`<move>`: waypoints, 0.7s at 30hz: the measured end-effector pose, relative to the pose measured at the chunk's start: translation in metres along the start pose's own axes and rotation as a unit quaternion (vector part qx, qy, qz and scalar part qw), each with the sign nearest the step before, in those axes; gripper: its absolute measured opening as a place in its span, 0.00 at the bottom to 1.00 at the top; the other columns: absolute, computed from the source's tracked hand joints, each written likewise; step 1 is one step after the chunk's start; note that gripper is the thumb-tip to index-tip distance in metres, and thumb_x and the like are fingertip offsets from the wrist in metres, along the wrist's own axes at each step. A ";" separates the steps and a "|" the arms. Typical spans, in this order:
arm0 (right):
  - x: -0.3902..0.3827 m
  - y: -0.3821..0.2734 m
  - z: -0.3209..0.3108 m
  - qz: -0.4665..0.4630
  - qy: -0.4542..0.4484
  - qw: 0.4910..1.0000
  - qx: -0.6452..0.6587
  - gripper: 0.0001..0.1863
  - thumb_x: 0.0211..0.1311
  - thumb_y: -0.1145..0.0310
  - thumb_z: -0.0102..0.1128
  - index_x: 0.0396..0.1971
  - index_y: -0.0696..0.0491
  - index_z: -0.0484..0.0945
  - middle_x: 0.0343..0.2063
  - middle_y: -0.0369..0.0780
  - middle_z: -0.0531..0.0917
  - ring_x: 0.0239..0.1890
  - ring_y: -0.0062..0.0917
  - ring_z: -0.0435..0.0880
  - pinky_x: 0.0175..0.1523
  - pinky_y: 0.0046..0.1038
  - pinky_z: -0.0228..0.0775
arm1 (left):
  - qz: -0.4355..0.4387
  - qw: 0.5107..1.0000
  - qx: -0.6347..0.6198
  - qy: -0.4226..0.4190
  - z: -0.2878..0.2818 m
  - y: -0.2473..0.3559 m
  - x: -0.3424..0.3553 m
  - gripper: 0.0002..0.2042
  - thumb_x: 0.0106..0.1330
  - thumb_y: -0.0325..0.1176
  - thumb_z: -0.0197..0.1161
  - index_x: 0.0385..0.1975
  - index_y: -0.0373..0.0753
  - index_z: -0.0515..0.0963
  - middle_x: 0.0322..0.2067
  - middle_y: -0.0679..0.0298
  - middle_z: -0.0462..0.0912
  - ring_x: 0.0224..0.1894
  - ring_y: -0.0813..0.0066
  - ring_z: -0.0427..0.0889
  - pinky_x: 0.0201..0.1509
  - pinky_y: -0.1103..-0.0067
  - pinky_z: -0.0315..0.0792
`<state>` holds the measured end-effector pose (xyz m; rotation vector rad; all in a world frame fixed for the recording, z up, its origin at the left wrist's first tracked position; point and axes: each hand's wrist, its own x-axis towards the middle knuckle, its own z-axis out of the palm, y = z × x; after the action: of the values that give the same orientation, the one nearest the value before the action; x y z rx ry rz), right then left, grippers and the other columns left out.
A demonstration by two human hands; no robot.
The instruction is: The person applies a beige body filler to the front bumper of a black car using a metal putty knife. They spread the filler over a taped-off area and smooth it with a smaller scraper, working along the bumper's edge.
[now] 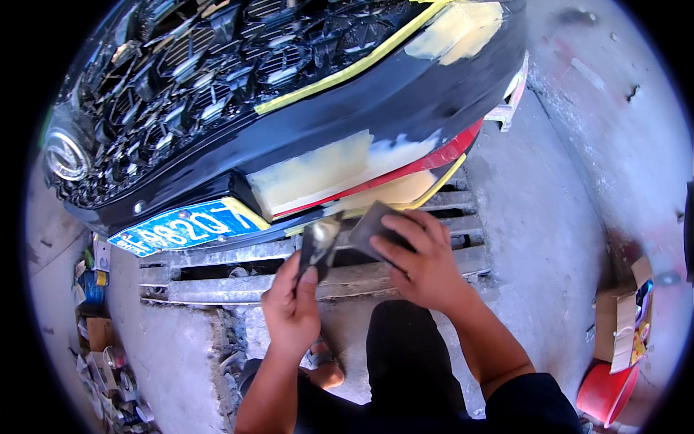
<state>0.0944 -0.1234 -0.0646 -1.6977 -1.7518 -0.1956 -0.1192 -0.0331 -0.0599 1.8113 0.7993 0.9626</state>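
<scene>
My left hand [295, 300] grips a narrow dark spreader [316, 247] with pale putty on its blade. Just to its right, my right hand [423, 257] holds a wider dark flat spreader [372, 224], fingers on its face. Both tools are below a black car bumper [318, 152] that carries cream filler patches [307, 177], [455, 29] and yellow tape [325, 79]. A red strip [448, 152] runs along its lower side. A blue licence plate [173, 228] is on the bumper at the left, under the black grille [217, 65].
A metal drain grate [202, 287] lies under the bumper, in a concrete floor [549, 239]. An open cardboard box [613, 329] and a red bucket [606, 390] stand at right. Boxes and assorted items [100, 334] line the left. My knee and foot show below my hands.
</scene>
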 end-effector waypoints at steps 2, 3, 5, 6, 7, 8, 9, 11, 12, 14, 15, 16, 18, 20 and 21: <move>0.001 0.012 0.003 0.052 0.036 0.998 -0.014 0.28 0.41 0.73 0.64 0.50 0.44 0.79 0.58 0.39 0.70 0.56 0.42 0.68 0.55 0.44 0.60 | 0.001 0.998 -0.055 0.037 -0.004 -0.005 0.000 0.17 0.71 0.20 0.51 0.58 0.29 0.67 0.49 0.60 0.79 0.50 0.78 0.76 0.56 0.81 0.69; 0.007 0.014 0.002 0.074 0.046 0.996 -0.034 0.32 0.40 0.74 0.63 0.53 0.44 0.76 0.60 0.39 0.68 0.56 0.43 0.67 0.56 0.45 0.59 | 0.010 0.995 -0.085 0.046 -0.005 -0.005 0.004 0.17 0.71 0.21 0.52 0.58 0.30 0.66 0.48 0.61 0.80 0.50 0.79 0.76 0.56 0.82 0.67; 0.020 0.021 0.009 0.105 0.071 0.988 -0.085 0.33 0.41 0.75 0.63 0.55 0.43 0.75 0.61 0.39 0.67 0.57 0.43 0.66 0.56 0.45 0.58 | -0.014 0.992 -0.120 0.047 -0.006 -0.011 0.004 0.17 0.70 0.21 0.52 0.58 0.30 0.67 0.48 0.61 0.80 0.50 0.80 0.76 0.56 0.83 0.67; 0.027 0.024 0.011 0.121 0.084 0.983 -0.112 0.33 0.41 0.75 0.62 0.55 0.43 0.75 0.62 0.39 0.67 0.57 0.43 0.66 0.56 0.45 0.58 | -0.025 0.989 -0.139 0.046 -0.005 -0.013 0.004 0.17 0.70 0.21 0.53 0.58 0.30 0.67 0.48 0.61 0.80 0.50 0.80 0.76 0.56 0.83 0.66; 0.034 0.026 0.012 0.126 0.084 0.978 -0.141 0.34 0.43 0.74 0.62 0.57 0.42 0.74 0.63 0.39 0.65 0.57 0.44 0.65 0.56 0.46 0.57 | -0.041 0.985 -0.155 0.058 -0.001 -0.012 0.004 0.17 0.70 0.21 0.53 0.57 0.30 0.67 0.48 0.62 0.80 0.49 0.81 0.76 0.56 0.84 0.65; 0.040 0.030 0.014 0.119 0.097 0.975 -0.159 0.33 0.44 0.73 0.62 0.57 0.42 0.74 0.63 0.39 0.65 0.57 0.45 0.65 0.56 0.46 0.57 | -0.044 0.985 -0.160 0.050 -0.001 -0.013 0.003 0.17 0.69 0.21 0.54 0.57 0.30 0.67 0.48 0.62 0.80 0.49 0.81 0.76 0.56 0.84 0.65; 0.047 0.035 0.018 0.110 0.111 0.972 -0.176 0.33 0.44 0.73 0.61 0.57 0.43 0.74 0.64 0.39 0.65 0.57 0.45 0.65 0.57 0.46 0.57 | -0.046 0.984 -0.166 0.043 -0.002 -0.015 0.002 0.17 0.69 0.21 0.54 0.57 0.30 0.67 0.48 0.62 0.80 0.49 0.82 0.76 0.56 0.84 0.66; 0.055 0.038 0.022 0.107 0.123 0.966 -0.202 0.32 0.46 0.73 0.61 0.57 0.42 0.74 0.64 0.39 0.64 0.57 0.47 0.65 0.57 0.47 0.56 | -0.063 0.981 -0.181 0.040 -0.001 -0.016 0.001 0.16 0.69 0.20 0.54 0.56 0.31 0.68 0.47 0.62 0.80 0.49 0.82 0.77 0.56 0.84 0.66; 0.059 0.040 0.024 0.100 0.135 0.964 -0.204 0.32 0.46 0.73 0.61 0.57 0.42 0.74 0.64 0.39 0.64 0.57 0.47 0.64 0.58 0.47 0.56 | -0.067 0.979 -0.189 0.040 -0.002 -0.016 0.000 0.16 0.69 0.20 0.54 0.56 0.31 0.68 0.47 0.62 0.80 0.49 0.81 0.77 0.56 0.84 0.66; 0.065 0.044 0.028 0.085 0.157 0.962 -0.207 0.31 0.47 0.73 0.61 0.57 0.42 0.74 0.65 0.39 0.64 0.58 0.47 0.64 0.58 0.48 0.56 | -0.074 0.975 -0.204 0.040 -0.004 -0.018 0.001 0.16 0.68 0.20 0.54 0.56 0.31 0.68 0.47 0.62 0.80 0.49 0.81 0.77 0.56 0.84 0.66; 0.068 0.045 0.030 0.081 0.163 0.961 -0.209 0.31 0.47 0.73 0.61 0.57 0.42 0.74 0.65 0.39 0.64 0.58 0.48 0.64 0.58 0.49 0.56 | -0.075 0.973 -0.216 0.042 -0.004 -0.017 0.001 0.16 0.68 0.20 0.54 0.55 0.31 0.69 0.47 0.62 0.80 0.49 0.81 0.77 0.56 0.84 0.66; 0.071 0.047 0.033 0.076 0.168 0.960 -0.211 0.31 0.47 0.73 0.61 0.57 0.41 0.74 0.65 0.39 0.64 0.58 0.48 0.64 0.58 0.49 0.56 | -0.075 0.973 -0.216 0.039 -0.005 -0.018 0.001 0.16 0.68 0.20 0.54 0.55 0.31 0.69 0.47 0.62 0.80 0.49 0.81 0.77 0.56 0.84 0.66; 0.074 0.050 0.038 0.073 0.173 0.959 -0.214 0.31 0.47 0.73 0.61 0.57 0.41 0.75 0.64 0.40 0.64 0.58 0.48 0.64 0.58 0.50 0.56 | -0.075 0.972 -0.219 0.034 -0.007 -0.021 0.001 0.16 0.68 0.20 0.54 0.55 0.31 0.68 0.48 0.62 0.80 0.50 0.81 0.77 0.56 0.84 0.65; 0.076 0.053 0.042 0.075 0.172 0.958 -0.218 0.30 0.47 0.73 0.61 0.56 0.42 0.75 0.64 0.40 0.65 0.57 0.49 0.65 0.58 0.50 0.57 | -0.074 0.972 -0.221 0.032 -0.005 -0.020 0.003 0.16 0.68 0.20 0.54 0.55 0.31 0.68 0.48 0.62 0.80 0.50 0.81 0.77 0.57 0.84 0.65; 0.075 0.055 0.046 0.073 0.169 0.956 -0.227 0.30 0.47 0.73 0.61 0.56 0.42 0.75 0.63 0.40 0.65 0.57 0.49 0.65 0.58 0.50 0.57 | -0.075 0.972 -0.219 0.032 -0.005 -0.020 0.003 0.16 0.68 0.20 0.54 0.55 0.31 0.68 0.48 0.62 0.80 0.50 0.81 0.76 0.57 0.84 0.65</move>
<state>0.1356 -0.0292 -0.0765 -1.9617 -1.3878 -0.8250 -0.1248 -0.0211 -0.0757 1.3271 0.6870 1.0118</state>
